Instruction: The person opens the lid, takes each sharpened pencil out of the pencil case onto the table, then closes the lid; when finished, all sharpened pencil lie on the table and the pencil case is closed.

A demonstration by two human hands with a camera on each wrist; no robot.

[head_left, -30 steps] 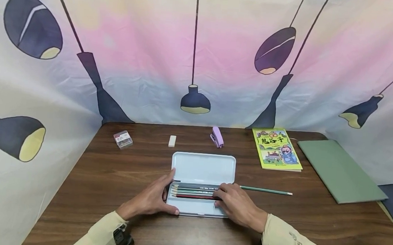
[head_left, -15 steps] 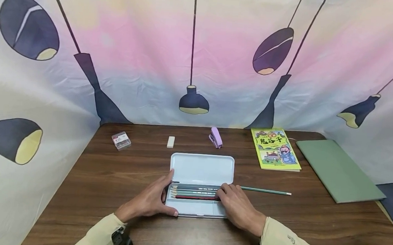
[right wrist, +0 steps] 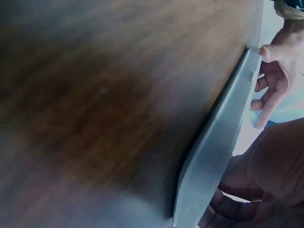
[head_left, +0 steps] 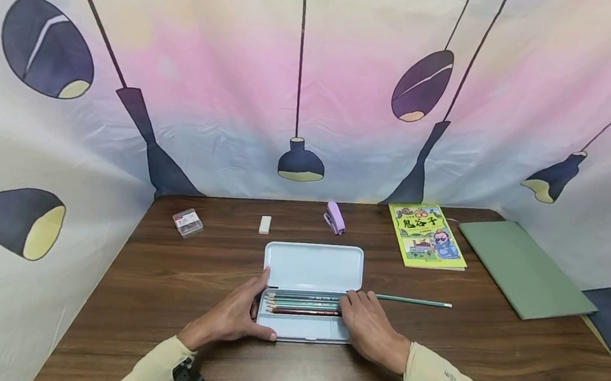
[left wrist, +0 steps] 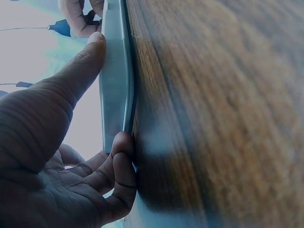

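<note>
An open light-blue pencil case (head_left: 314, 266) lies on the table, its lid tipped back. Several pencils (head_left: 302, 303) lie side by side in its rear compartment, tips to the left. My left hand (head_left: 231, 311) holds the case's left end, thumb along the front edge and fingers round the side; the left wrist view shows this grip on the case wall (left wrist: 116, 80). Over the right end of the case, my right hand (head_left: 372, 327) has curled fingers at the rear end of a dark red pencil (head_left: 304, 312). Its fingertips are hidden.
A green pencil (head_left: 415, 301) reaches rightward from behind the right hand. Farther back are a small clear box (head_left: 188, 223), a white eraser (head_left: 265, 224), a purple stapler (head_left: 334, 218) and a yellow book (head_left: 427, 236). A green folder (head_left: 525, 270) lies at the right.
The right hand has shifted slightly at the pencils' ends, and its thumb is now out of sight. The dark red pencil shows a browner side. The left hand keeps its hold.
</note>
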